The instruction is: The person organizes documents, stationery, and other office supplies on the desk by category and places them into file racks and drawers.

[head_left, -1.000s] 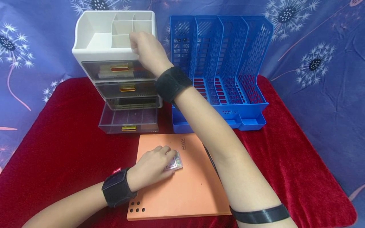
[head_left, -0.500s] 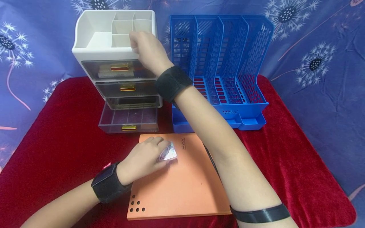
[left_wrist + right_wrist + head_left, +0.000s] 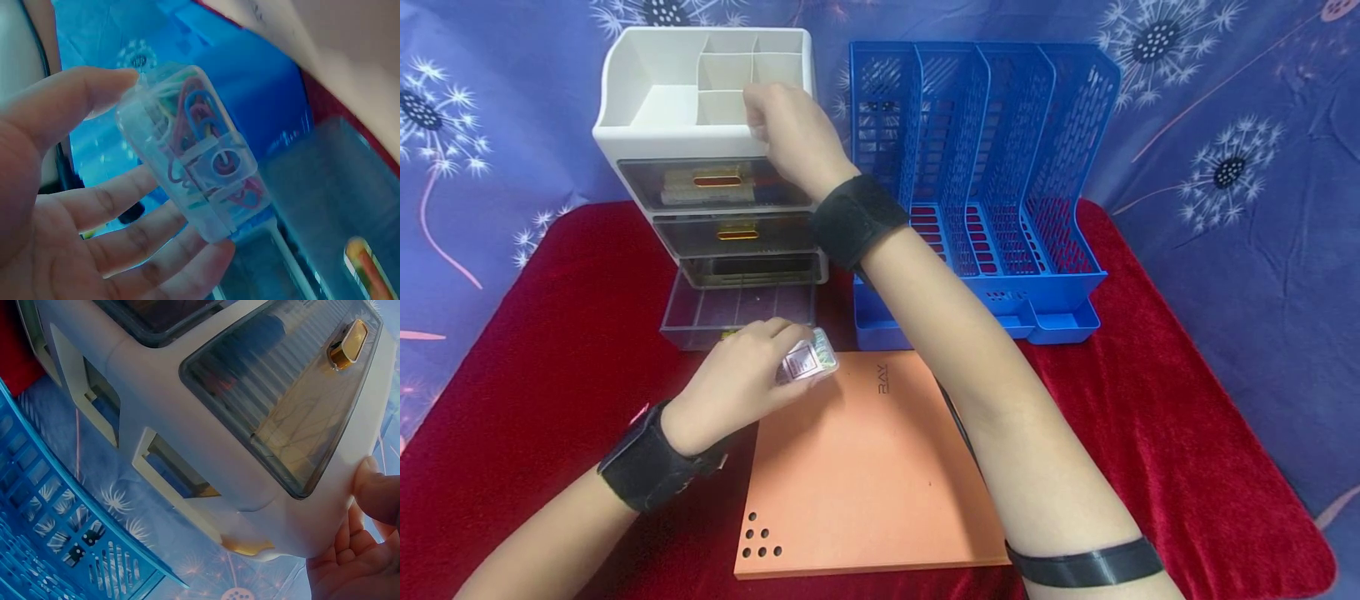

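My left hand (image 3: 737, 375) grips a small clear plastic box of coloured paper clips (image 3: 194, 150), thumb on one side and fingers on the other. In the head view the paper clip box (image 3: 808, 358) shows a printed label and is over the top left of an orange board, by the front of the open bottom drawer (image 3: 700, 312). My right hand (image 3: 793, 129) holds the top front edge of the white desk organizer (image 3: 658, 142); the right wrist view shows the thumb and curled fingers (image 3: 356, 547) on that rim.
To the right of the organizer stands a blue file rack (image 3: 977, 158) with upright dividers and small front trays. The orange board (image 3: 872, 475), marked RAY, lies on the red cloth (image 3: 1172, 433). Two upper drawers (image 3: 737, 233) are closed. A patterned blue cloth (image 3: 1262, 67) hangs behind.
My left hand has lifted the paper clip box off the orange board and carried it up and left to the open bottom drawer. The right hand stays on the organizer's edge.
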`<state>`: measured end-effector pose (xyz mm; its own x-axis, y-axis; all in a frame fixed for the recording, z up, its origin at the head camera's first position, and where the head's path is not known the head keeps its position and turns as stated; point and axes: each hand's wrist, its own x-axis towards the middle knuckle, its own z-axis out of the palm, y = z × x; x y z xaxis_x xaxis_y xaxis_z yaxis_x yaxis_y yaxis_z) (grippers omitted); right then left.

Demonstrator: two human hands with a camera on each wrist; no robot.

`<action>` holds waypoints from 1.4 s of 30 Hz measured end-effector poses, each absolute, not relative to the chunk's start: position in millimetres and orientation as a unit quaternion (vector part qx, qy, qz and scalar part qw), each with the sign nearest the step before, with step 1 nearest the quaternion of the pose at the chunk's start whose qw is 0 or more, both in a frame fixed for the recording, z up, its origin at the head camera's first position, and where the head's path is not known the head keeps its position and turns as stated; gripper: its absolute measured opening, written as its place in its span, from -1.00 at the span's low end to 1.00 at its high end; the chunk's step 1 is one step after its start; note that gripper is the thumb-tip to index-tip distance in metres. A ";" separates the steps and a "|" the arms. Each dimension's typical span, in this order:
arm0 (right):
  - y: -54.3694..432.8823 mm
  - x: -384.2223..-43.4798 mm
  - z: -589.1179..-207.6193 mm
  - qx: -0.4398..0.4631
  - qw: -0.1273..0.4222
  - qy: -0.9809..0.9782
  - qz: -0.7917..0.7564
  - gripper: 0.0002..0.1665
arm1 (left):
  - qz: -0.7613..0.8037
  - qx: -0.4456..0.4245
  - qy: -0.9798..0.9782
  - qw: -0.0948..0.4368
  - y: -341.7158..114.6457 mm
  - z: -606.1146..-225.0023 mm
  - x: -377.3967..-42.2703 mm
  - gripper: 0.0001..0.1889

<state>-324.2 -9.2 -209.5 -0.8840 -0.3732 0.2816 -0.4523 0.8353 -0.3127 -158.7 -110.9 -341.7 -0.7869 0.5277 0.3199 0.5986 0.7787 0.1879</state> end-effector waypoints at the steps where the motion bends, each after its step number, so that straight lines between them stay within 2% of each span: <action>1: -9.2 -324.5 -209.5 0.216 0.104 -0.952 0.191 -0.79 | -0.143 -0.296 -0.936 0.124 -113.3 -339.8 -160.3 -0.49; 12: -9.6 -323.2 -209.3 0.216 0.106 -0.950 0.197 -0.79 | -0.155 -0.242 -0.951 0.116 -137.7 -326.4 -178.4 -0.55; 21: -9.0 -321.7 -209.6 0.216 0.110 -0.950 0.197 -0.84 | -0.163 -0.201 -0.958 0.121 -157.2 -317.4 -192.5 -0.51; 27: -9.3 -322.2 -210.3 0.218 0.110 -0.949 0.199 -0.80 | -0.165 -0.184 -0.961 0.128 -164.8 -320.3 -203.5 -0.53; 42: -10.3 -322.8 -210.1 0.211 0.101 -0.951 0.200 -0.84 | -0.169 -0.151 -0.964 0.138 -179.4 -342.9 -230.5 -0.55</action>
<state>-322.8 -10.3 -210.1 -0.8901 -0.3614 0.2776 -0.4426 0.8305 -0.3381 -230.5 -179.4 -342.9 -0.9163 0.2443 0.3174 0.3377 0.8974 0.2841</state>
